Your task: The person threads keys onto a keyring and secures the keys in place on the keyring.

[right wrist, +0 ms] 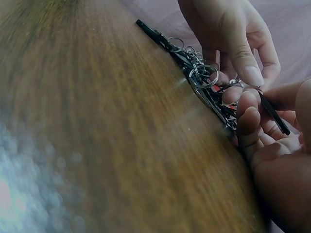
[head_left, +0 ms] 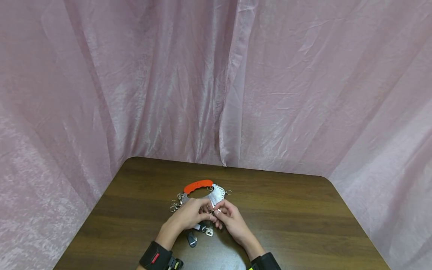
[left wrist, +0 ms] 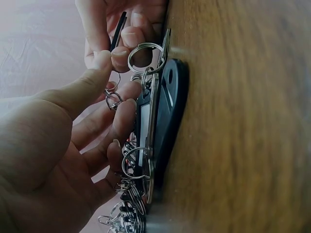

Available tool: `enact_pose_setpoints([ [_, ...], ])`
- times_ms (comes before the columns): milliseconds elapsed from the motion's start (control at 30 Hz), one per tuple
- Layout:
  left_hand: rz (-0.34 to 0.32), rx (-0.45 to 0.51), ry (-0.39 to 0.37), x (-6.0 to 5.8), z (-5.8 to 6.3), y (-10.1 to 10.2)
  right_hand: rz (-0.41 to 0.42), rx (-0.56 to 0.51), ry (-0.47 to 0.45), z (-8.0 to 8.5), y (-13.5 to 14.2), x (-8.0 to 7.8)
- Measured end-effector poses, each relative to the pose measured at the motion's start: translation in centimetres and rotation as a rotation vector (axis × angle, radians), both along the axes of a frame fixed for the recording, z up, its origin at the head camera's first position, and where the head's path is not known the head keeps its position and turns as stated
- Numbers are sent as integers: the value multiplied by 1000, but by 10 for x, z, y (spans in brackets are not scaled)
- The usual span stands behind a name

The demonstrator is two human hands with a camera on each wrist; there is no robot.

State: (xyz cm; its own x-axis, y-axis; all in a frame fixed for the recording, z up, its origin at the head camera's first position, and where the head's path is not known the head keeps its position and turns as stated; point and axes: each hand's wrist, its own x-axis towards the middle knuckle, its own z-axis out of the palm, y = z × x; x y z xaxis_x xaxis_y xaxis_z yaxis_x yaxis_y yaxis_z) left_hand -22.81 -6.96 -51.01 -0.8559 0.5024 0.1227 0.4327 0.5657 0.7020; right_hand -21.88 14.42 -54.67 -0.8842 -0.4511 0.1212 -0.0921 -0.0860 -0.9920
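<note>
Over the table my two hands meet at a bunch of keyrings. My left hand (head_left: pixel 192 215) pinches a small metal ring (left wrist: pixel 115 81) between thumb and fingertips, with a clasp (left wrist: pixel 114 101) hanging below it. Facing it, my right hand (head_left: pixel 233 221) pinches a thin black tag (right wrist: pixel 274 114), seen edge-on, right at that ring. Beneath the hands lie a larger split ring (left wrist: pixel 146 57) and a black teardrop-shaped fob (left wrist: pixel 174 104). Behind them are an orange curved handle (head_left: pixel 198 185) and a silver-white piece (head_left: pixel 217 195) with a dotted edge.
More metal rings (head_left: pixel 174 206) cluster at the left of the bunch. A silver buckle-like piece (head_left: pixel 209 231) lies just below the hands. Everything rests on a brown wooden table (head_left: pixel 303 217), with a pink curtain (head_left: pixel 189 93) behind its far edge.
</note>
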Motion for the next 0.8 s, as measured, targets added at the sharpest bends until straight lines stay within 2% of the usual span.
enact_pose_setpoints([
  [367, 6, -22, 18, 0, -2, 0, -6, 19, -18, -1, 0, -1],
  [600, 20, -48, 42, -2, -4, 1, 12, -5, -13, -2, 0, -1],
  [800, 24, -23, 33, -3, -5, 1, -1, 2, -15, -2, 1, -1],
])
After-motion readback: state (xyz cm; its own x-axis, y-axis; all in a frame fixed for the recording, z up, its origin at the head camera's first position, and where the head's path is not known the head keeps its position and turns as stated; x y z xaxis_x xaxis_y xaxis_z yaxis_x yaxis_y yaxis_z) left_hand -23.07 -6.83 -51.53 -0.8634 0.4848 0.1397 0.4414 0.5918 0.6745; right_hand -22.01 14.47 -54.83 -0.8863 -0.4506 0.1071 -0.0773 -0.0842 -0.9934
